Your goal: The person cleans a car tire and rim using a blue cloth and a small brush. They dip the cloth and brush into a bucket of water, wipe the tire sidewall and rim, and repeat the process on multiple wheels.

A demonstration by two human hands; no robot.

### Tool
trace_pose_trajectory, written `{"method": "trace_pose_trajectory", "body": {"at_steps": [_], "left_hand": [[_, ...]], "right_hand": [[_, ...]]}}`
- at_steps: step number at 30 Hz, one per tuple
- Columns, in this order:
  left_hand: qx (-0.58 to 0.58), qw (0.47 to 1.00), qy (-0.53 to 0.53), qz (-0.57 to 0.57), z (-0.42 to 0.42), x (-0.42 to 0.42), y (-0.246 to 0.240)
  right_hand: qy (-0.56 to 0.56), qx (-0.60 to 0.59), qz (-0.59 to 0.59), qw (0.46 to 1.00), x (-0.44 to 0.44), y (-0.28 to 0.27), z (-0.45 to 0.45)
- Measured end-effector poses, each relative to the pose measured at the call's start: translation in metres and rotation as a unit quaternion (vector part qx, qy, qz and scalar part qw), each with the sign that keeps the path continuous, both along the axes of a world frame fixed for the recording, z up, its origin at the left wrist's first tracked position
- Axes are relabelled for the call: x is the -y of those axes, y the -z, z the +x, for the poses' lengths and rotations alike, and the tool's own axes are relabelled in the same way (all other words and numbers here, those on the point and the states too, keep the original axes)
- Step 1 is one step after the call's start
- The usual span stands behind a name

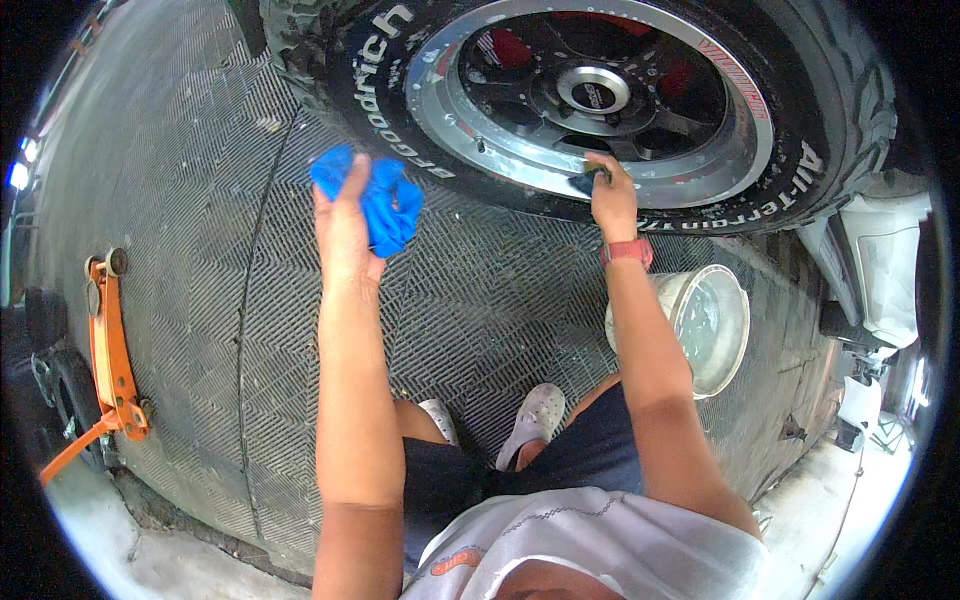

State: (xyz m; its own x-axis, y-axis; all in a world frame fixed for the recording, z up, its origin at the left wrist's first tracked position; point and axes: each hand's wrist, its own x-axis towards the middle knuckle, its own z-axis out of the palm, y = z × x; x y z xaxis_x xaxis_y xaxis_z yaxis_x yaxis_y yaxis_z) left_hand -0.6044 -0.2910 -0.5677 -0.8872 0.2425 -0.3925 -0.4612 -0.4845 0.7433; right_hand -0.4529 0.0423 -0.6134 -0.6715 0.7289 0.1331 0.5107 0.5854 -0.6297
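A crumpled blue cloth (394, 206) is gripped in my left hand (345, 217), raised over the ridged floor left of the wheel. My right hand (616, 199) holds a small dark pad (583, 182) at the lower lip of the silver wheel rim (525, 166); fingers hide part of the pad. Wet, whitish spots dot the rim and its dark spokes (517, 116). Around the rim sits a black BFGoodrich all-terrain tyre (375, 97) with raised white lettering. A valve stem (480, 144) sticks out at the rim's lower left.
Beside my right forearm stands a white bucket (742, 352) with cloudy water (703, 322). An orange floor jack (112, 345) rests at far left, near a motorcycle wheel (75, 397). Grooved floor tiles (480, 300) lie below me. A white vehicle part (889, 262) is at right.
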Motion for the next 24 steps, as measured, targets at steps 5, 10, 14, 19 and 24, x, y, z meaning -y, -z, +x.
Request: {"method": "trace_pose_trajectory", "body": {"at_steps": [5,10,14,19,24], "left_hand": [[-0.101,0.948,0.18,-0.241,0.021,-0.023,-0.008],[-0.145,0.924,0.258,-0.241,0.034,-0.035,-0.013],[-0.126,0.904,0.286,-0.29,0.024,-0.026,0.001],[-0.155,0.82,0.428,-0.346,0.031,-0.028,0.007],[-0.171,0.828,0.387,-0.367,0.03,-0.028,-0.001]], "right_hand": [[0.07,-0.332,-0.518,0.785,0.088,-0.006,-0.008],[-0.249,-0.179,-0.355,0.883,0.148,-0.036,-0.015],[-0.363,0.003,0.006,0.932,0.147,-0.062,0.0],[-0.328,-0.054,-0.126,0.935,0.142,-0.048,0.006],[-0.276,-0.073,-0.291,0.913,0.135,-0.036,0.008]]}}
